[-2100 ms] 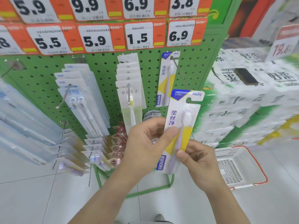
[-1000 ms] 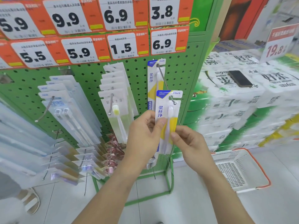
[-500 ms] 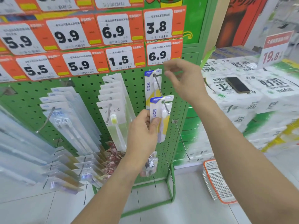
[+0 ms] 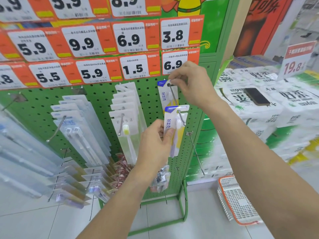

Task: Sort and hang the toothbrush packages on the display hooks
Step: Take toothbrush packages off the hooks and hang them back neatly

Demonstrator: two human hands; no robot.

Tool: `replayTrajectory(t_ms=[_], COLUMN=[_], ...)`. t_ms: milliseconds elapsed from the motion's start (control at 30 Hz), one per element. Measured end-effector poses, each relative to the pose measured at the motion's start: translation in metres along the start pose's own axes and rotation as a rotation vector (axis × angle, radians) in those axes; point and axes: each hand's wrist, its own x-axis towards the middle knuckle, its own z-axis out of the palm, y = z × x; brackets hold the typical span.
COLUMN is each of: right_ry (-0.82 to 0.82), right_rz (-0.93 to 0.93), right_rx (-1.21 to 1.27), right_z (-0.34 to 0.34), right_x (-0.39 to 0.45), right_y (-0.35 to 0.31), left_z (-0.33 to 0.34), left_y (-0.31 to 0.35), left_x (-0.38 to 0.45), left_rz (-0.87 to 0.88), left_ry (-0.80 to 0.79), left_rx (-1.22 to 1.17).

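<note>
Head view: the left hand (image 4: 155, 140) pinches the front toothbrush package (image 4: 174, 131) by its left edge, thumb on the card face; the package hangs near the tip of a metal hook (image 4: 179, 112). Far along the same hook, against the green pegboard (image 4: 151, 100), a second matching package (image 4: 166, 95) hangs, and the right hand (image 4: 191, 83) pinches its top right corner. An orange-rimmed basket (image 4: 236, 204) sits on the floor at the right.

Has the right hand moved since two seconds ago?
Yes. The right hand left the front toothbrush package and went up; it now pinches the top of the back package, just under the 6.9 price tag.
</note>
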Motion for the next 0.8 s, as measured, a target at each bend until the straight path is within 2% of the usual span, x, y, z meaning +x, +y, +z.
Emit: replayTrajectory(t_ms=[200, 433, 633, 800], right_ry=[-0.104, -0.16, -0.244, -0.323], right_rz=[-0.048, -0.011, 0.072, 0.099], right_rx=[0.0, 0.017, 0.133, 0.188], right_z=[-0.006, -0.005, -0.005, -0.011], right_x=[0.007, 0.005, 0.009, 0.01], right_y=[-0.008, -0.009, -0.01, -0.009], left_z=[-0.001, -0.002, -0.002, -0.001], left_y=[0.0, -0.004, -0.006, -0.011], left_x=[-0.001, 0.002, 0.003, 0.007], left_rz=[0.011, 0.01, 0.006, -0.017], left_ry=[0.016, 0.028, 0.03, 0.135], left_rx=[-0.021, -0.004, -0.016, 0.018])
